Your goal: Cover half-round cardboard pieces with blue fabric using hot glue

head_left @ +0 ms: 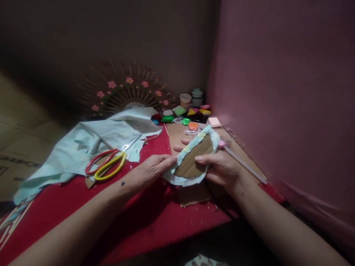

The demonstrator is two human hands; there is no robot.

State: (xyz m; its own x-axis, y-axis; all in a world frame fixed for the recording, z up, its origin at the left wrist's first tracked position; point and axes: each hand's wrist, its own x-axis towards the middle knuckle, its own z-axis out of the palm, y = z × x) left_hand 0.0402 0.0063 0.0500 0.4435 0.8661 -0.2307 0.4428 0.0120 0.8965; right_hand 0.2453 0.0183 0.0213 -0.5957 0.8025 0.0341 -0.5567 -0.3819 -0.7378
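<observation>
Between my two hands is a brown cardboard piece [192,159] backed with pale blue fabric, whose edge is folded over along the upper left side. My left hand [161,162] grips its left edge, thumb on top and some fingers showing behind it. On the other side my right hand [222,168] pinches it with the thumb lying on the cardboard. Left of my left hand, scissors [109,164] with one red and one yellow handle rest on a larger spread of pale blue fabric [83,140].
A red-covered table [166,236] carries a cardboard sheet [177,131] and a glue stick [244,164]. Behind stand colourful clay packets [180,111], a white cup [185,99] and a lidded jar [197,98]. A stick fan with pink flowers [129,80] leans at the back; a pink wall hanging [277,92] borders the right.
</observation>
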